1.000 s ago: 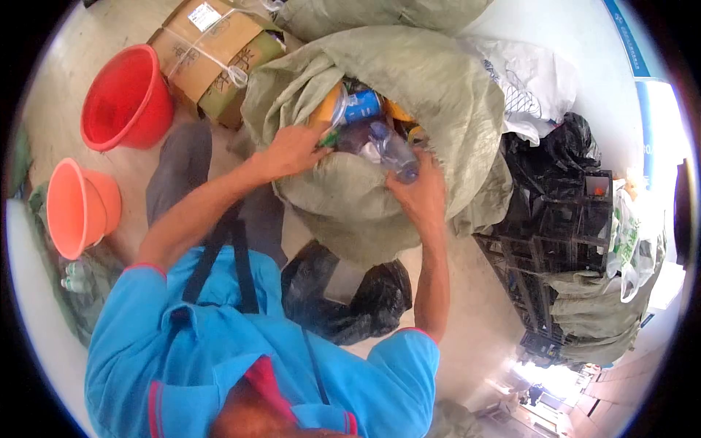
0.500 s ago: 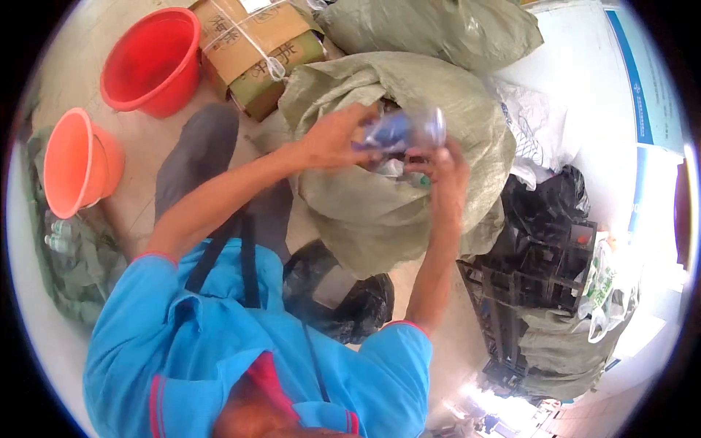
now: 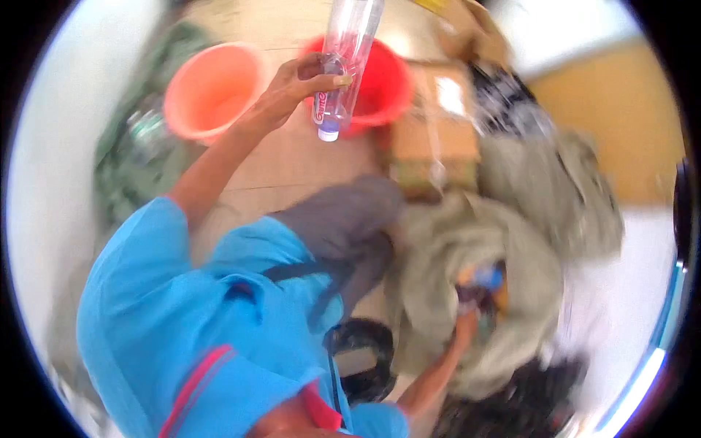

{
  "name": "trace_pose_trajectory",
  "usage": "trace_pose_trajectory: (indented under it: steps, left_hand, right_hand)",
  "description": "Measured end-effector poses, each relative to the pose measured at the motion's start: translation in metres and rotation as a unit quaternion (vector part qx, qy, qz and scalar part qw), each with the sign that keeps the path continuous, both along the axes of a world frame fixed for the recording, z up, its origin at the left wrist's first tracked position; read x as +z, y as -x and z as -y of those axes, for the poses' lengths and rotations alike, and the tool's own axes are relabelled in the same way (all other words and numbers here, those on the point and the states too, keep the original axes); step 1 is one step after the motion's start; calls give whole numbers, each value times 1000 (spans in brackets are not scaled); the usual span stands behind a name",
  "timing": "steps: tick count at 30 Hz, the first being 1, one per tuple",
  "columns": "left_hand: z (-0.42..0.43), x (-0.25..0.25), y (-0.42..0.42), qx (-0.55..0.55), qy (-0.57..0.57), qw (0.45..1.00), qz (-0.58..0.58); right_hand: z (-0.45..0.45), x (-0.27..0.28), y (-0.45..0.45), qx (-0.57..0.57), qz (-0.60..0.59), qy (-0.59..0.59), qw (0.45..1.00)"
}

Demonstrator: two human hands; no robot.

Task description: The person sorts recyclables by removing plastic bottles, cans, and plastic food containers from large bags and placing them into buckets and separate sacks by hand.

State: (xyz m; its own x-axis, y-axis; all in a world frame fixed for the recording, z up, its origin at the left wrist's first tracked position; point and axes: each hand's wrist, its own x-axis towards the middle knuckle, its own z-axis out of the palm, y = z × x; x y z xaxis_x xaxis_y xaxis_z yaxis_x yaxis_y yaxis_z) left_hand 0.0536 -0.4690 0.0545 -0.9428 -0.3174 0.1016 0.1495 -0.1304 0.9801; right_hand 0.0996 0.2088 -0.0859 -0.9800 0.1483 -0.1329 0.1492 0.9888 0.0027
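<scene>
Held up at the top of the head view, my left hand (image 3: 296,87) is closed around a clear plastic bottle (image 3: 355,33). A pale cap points down and a label with red lettering shows near it. Whether a second bottle is in this grip, I cannot tell. Behind the bottle stands a red basin (image 3: 394,80). At lower right, my right hand (image 3: 467,321) reaches into the mouth of a large olive woven sack (image 3: 431,248). Its fingers are blurred and partly hidden among a blue item (image 3: 487,276) and dark and orange items.
An orange bucket (image 3: 219,91) stands left of the basin, near a green sack with small clear bottles (image 3: 148,135). A tied cardboard box (image 3: 434,135) and another full sack (image 3: 540,175) lie beyond the open sack. A black bag (image 3: 361,390) is beside it.
The view has swung left. My left hand has carried the clear bottle from over the sack to in front of the red basin. My right hand has come off it and down into the sack.
</scene>
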Motion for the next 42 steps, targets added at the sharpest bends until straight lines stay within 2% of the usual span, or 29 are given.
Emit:
trace_pose_trajectory:
  steps: [1, 3, 4, 5, 6, 7, 8, 10, 12, 13, 14, 15, 16, 17, 18, 20, 21, 24, 26, 27, 30, 31, 33, 36, 37, 38, 39, 41, 42]
  left_hand:
    - [38, -8, -23, 59, 45, 997, 33]
    - [112, -35, -76, 181, 46, 982, 42]
    - [140, -37, -107, 250, 107, 959, 79]
    - [162, -42, -136, 336, 89, 930, 118]
    - [205, -68, -169, 346, 100, 916, 177]
    - [220, -76, -194, 422, 126, 875, 203]
    - [230, -75, -218, 443, 150, 824, 320]
    - [275, -123, -266, 459, 86, 800, 376]
    - [344, -214, -327, 440, -19, 836, 326]
    - [379, -245, -352, 476, 3, 768, 428]
    - [406, -265, -383, 417, 181, 755, 472]
    - [426, -280, -388, 409, 343, 663, 524]
    - [452, -302, -406, 375, 340, 685, 524]
    - [469, -305, -402, 323, 398, 560, 651]
    - [477, -312, -397, 307, 414, 535, 670]
    - [481, -309, -385, 312, 420, 537, 662]
    - [480, -302, -384, 316, 422, 536, 659]
    - [474, -274, -371, 330, 428, 539, 647]
    - [487, -265, -363, 340, 435, 560, 618]
    - [490, -250, -354, 355, 456, 586, 568]
    - [458, -215, -295, 424, 601, 629, 253]
    - [428, -191, -267, 422, 609, 642, 196]
    - [339, -148, -194, 389, 547, 726, 148]
    - [195, -97, -103, 292, 423, 851, 107]
    - [148, -86, -77, 243, 381, 886, 104]
    - [127, -101, -61, 164, 328, 930, 17]
    - [84, -99, -52, 112, 274, 955, 1]
    - [-2, -93, -38, 11, 155, 988, -16]
    - [-50, -68, -37, -19, 148, 988, 33]
  right_hand:
    - [-15, -7, -6, 84, -45, -67, 993]
    - [-13, -12, 5, 53, -14, -63, 997]
    - [-10, -15, 11, 31, 0, -61, 998]
    - [-7, -19, 13, 9, 4, -64, 998]
    - [-5, -21, 17, -7, 13, -64, 998]
    - [0, -25, 22, -15, 23, -65, 997]
    - [6, -26, 29, -18, 29, -58, 998]
    - [8, -25, 38, -24, 37, -41, 998]
    - [5, -21, 38, -32, 37, 11, 999]
    - [2, -16, 36, -43, 40, 55, 997]
    - [1, -15, 38, -67, 42, 139, 987]
    - [-1, -15, 37, -105, 40, 237, 965]
    - [4, -11, 37, -116, 32, 279, 953]
    - [13, 0, 32, -110, 26, 273, 955]
    - [20, 10, 26, -42, 8, 174, 984]
    - [31, 24, 25, 23, -7, 19, 1000]
    - [51, 47, 22, 14, -24, 106, 994]
    - [40, 68, 6, -31, -109, 143, 983]
    - [65, 89, -6, -190, -150, 320, 916]
    - [71, 94, -12, -198, -154, 323, 913]
    - [64, 103, -17, -247, -256, 495, 793]
    - [69, 111, -19, -248, -262, 496, 790]
    - [91, 136, -23, -260, -282, 491, 782]
    - [89, 133, -25, -273, -307, 516, 751]
    - [88, 131, -25, -294, -328, 475, 762]
    - [87, 130, -30, -312, -340, 437, 772]
    - [90, 129, -38, -276, -365, 462, 760]
    - [92, 127, -40, -253, -380, 300, 838]
    - [86, 121, -46, -154, -430, 66, 887]
